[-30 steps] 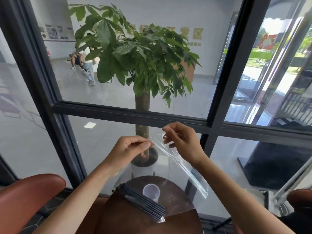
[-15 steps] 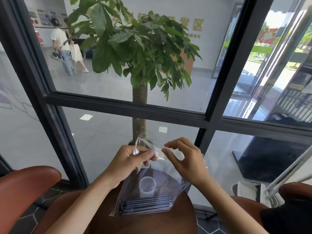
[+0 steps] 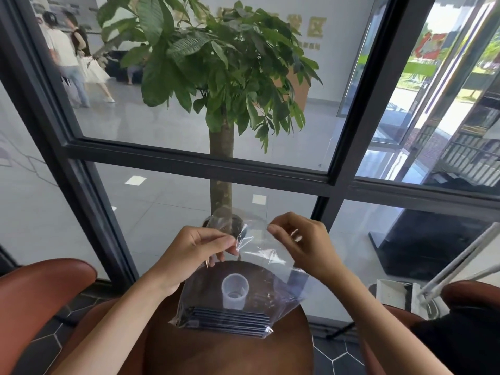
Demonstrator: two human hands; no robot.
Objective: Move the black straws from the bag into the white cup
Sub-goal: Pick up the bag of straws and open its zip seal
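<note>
A clear plastic bag [image 3: 266,269] hangs above a round brown table [image 3: 224,353]. Several black straws [image 3: 230,322] lie across the bag's bottom. My left hand [image 3: 192,250] pinches the bag's top edge on the left. My right hand [image 3: 303,242] pinches the top edge on the right, with the mouth of the bag between the two hands. The white cup [image 3: 234,291] stands upright on the table behind the bag and shows through the plastic.
A black-framed glass wall [image 3: 205,163] rises just beyond the table, with a potted tree [image 3: 221,85] behind it. Brown-red chairs stand at the left [image 3: 40,288] and right [image 3: 470,293]. People walk in the hall at the far left.
The bag went from hanging sideways beside the table to hanging flat with the straws level at its bottom. Both hands dropped lower, and the right hand now pinches the top edge.
</note>
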